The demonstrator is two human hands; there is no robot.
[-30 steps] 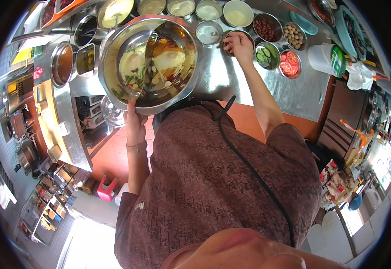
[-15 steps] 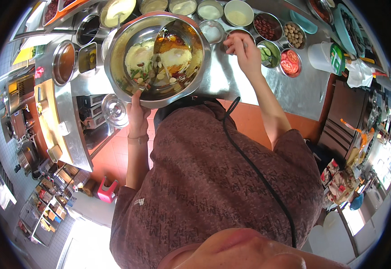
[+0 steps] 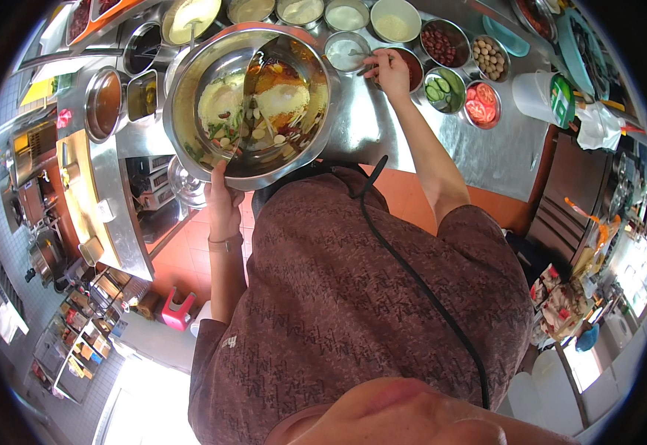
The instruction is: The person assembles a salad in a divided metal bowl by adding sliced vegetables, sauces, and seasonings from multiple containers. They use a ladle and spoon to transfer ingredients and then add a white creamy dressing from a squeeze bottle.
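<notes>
Large bowl: the metal bowl [image 3: 192,96] sits upper left of centre, its near rim reaching past the front edge of the surface [image 3: 479,159]; keeping it close to the body probably makes it easy to hold and reach into.
Left hand: the left hand [image 3: 223,196] is clamped on the near rim, thumb uppermost, likely to keep the bowl from sliding.
Right hand: the right hand [image 3: 390,74] is at upper centre, over a small bowl with dark red contents [image 3: 417,63]; its fingers are bent close together, but whether they pinch anything I cannot tell.
Bowl contents: two pale yellow mounds [image 3: 223,104] lie apart, with green bits and pale pieces [image 3: 258,135] nearer the left hand.
Small bowls: cucumber slices [image 3: 437,89] and tomato slices [image 3: 480,104] stand upper right in separate bowls, presumably so each stays unmixed and within reach.
Spoon: the spoon [image 3: 356,53] rests in a bowl of white stuff, apparently for scooping.
</notes>
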